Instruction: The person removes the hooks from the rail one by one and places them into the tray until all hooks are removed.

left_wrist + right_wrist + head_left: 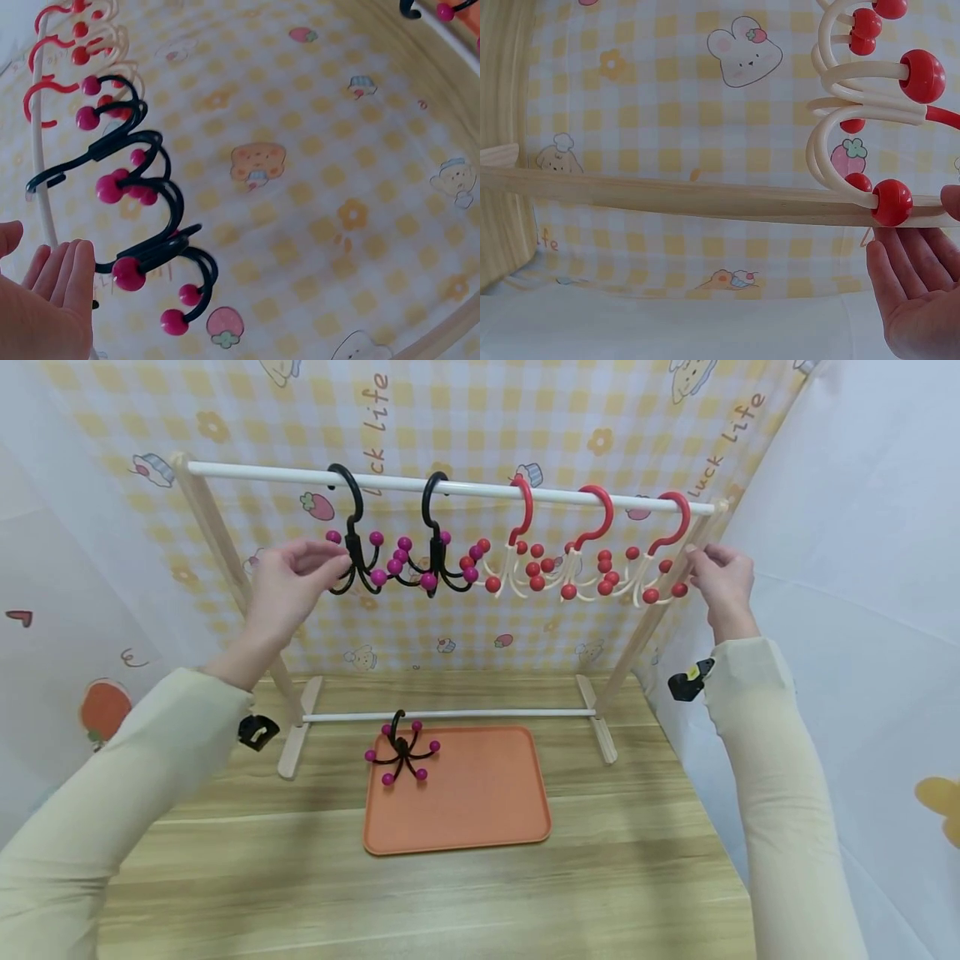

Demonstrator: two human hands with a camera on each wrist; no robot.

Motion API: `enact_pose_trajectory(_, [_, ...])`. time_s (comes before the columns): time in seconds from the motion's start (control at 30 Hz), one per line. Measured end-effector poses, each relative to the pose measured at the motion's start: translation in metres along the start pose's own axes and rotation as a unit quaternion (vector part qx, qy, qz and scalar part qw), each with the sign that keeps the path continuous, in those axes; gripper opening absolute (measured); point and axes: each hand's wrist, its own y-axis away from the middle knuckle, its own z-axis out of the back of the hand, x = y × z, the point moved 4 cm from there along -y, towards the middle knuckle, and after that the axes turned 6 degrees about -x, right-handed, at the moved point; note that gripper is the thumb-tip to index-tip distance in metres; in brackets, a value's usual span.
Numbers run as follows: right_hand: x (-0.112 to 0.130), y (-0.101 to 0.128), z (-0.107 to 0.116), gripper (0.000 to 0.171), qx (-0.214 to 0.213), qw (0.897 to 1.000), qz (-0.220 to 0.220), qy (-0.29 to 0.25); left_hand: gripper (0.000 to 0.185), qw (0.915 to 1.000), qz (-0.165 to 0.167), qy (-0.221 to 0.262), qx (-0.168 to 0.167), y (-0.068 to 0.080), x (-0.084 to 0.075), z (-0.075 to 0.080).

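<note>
Wooden table [600, 893] bears orange tray [480, 793], checkered backdrop [465, 410] behind.

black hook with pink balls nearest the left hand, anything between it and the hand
Nothing visible. The left hand is right beside the leftmost black multi-prong hook with pink ball tips hanging on the white rail, with no object between them; actual contact is unclear.
</note>
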Motion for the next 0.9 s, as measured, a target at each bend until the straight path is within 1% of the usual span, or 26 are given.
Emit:
enact_pose_trajectory(0.07, [0.003, 0.006, 0.0, 0.059, 0.001, 1.0, -0.002, -0.005, 0.031, 0.9999, -0.002, 0.007, -0.014, -0.006, -0.004, 0.004])
enact_pose_trajectory(0.13, [0.005, 0.011, 0.0, 0.058, 0.002, 1.0, -0.001, -0.005, 0.029, 0.9993, -0.003, 0.024, -0.027, -0.012, -0.009, 0.007])
enact_pose_trajectory(0.27, [0.007, 0.012, -0.001, 0.057, 0.0, 1.0, 0.005, -0.005, 0.029, 0.9979, 0.001, 0.056, -0.034, -0.02, -0.017, 0.01])
enact_pose_trajectory(0.37, [0.007, 0.013, -0.001, 0.056, 0.0, 1.0, 0.005, -0.005, 0.034, 0.9979, 0.01, 0.055, -0.035, -0.025, -0.02, 0.01])
enact_pose_trajectory(0.43, [0.006, 0.013, 0.0, 0.056, -0.002, 1.0, 0.006, -0.003, 0.037, 0.9979, 0.017, 0.051, -0.037, -0.029, -0.019, 0.009])
enact_pose_trajectory(0.5, [0.007, 0.013, 0.0, 0.056, -0.004, 1.0, 0.005, -0.002, 0.039, 0.9972, 0.03, 0.057, -0.038, -0.032, -0.017, 0.007])
enact_pose_trajectory(0.57, [0.007, 0.013, 0.0, 0.056, -0.004, 1.0, 0.005, -0.002, 0.04, 0.9962, 0.041, 0.067, -0.039, -0.036, -0.013, 0.005])
enact_pose_trajectory(0.67, [0.007, 0.013, 0.0, 0.056, -0.002, 1.0, 0.004, -0.001, 0.041, 0.9943, 0.048, 0.084, -0.044, -0.04, -0.007, 0.001])
enact_pose_trajectory(0.77, [0.007, 0.013, 0.0, 0.055, -0.001, 1.0, 0.003, 0.0, 0.043, 0.9946, 0.048, 0.078, -0.048, -0.044, -0.004, -0.002])
enact_pose_trajectory(0.9, [0.007, 0.013, 0.0, 0.055, 0.0, 1.0, 0.003, -0.002, 0.046, 0.998, 0.034, 0.026, -0.046, -0.047, -0.005, -0.007])
